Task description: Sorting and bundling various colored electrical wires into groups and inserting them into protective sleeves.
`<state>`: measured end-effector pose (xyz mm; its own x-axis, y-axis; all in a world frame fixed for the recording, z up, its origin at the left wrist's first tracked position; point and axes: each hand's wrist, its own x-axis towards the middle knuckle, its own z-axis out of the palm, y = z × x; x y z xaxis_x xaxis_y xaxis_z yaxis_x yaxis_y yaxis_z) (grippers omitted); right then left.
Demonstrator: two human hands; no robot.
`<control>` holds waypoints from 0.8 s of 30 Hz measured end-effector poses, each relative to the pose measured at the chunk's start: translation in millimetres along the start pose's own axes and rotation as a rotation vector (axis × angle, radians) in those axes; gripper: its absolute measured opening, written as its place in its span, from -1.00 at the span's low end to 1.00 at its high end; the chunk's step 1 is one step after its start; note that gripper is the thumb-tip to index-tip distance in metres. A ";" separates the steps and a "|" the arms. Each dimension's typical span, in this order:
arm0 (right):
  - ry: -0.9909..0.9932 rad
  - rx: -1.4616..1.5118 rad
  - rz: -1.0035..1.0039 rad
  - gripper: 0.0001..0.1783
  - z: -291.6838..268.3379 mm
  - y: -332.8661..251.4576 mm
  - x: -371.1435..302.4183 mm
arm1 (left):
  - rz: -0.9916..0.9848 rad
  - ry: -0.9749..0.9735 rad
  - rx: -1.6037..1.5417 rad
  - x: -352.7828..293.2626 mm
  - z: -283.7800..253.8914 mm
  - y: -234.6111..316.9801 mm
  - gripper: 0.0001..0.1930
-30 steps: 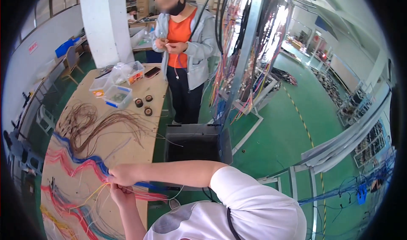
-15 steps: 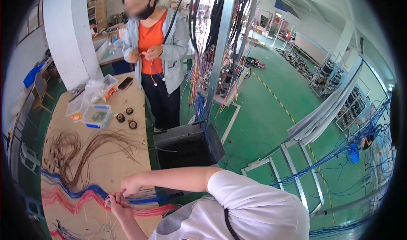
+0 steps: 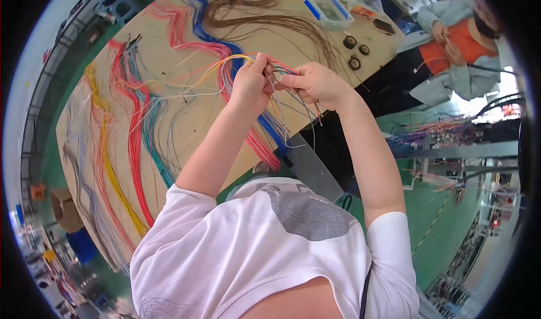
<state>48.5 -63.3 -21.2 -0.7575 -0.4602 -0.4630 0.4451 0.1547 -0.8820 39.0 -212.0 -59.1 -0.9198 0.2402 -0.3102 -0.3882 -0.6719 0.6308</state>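
left hand [image 3: 249, 86] and right hand [image 3: 314, 83] both closed on a bundle of thin coloured wires [image 3: 236, 60], held above the wooden workbench [image 3: 186, 127] near its right edge, green floor [image 3: 445, 206] open beyond

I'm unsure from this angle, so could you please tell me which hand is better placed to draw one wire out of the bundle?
Probably the right hand: its fingertips pinch thin wires at the bundle's end, while the left hand grips the bundle.
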 end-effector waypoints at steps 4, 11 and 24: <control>-0.033 -0.061 0.012 -0.79 7.8 -5.4 2.6 | 0.011 0.134 0.062 -8.6 6.0 0.6 -0.80; -0.037 -0.145 0.006 -0.87 10.7 -6.0 8.4 | 0.098 0.134 0.064 -7.6 3.1 -0.7 -0.78; 0.020 0.110 -0.136 -0.86 -12.6 -33.2 54.0 | -0.032 -0.022 0.373 -88.0 -8.6 -83.1 -0.71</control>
<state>-13.2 -82.3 -18.0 -0.8233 -0.4524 -0.3428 0.3868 -0.0052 -0.9222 152.6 -183.3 -90.4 -0.9061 0.2751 -0.3214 -0.4075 -0.3631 0.8379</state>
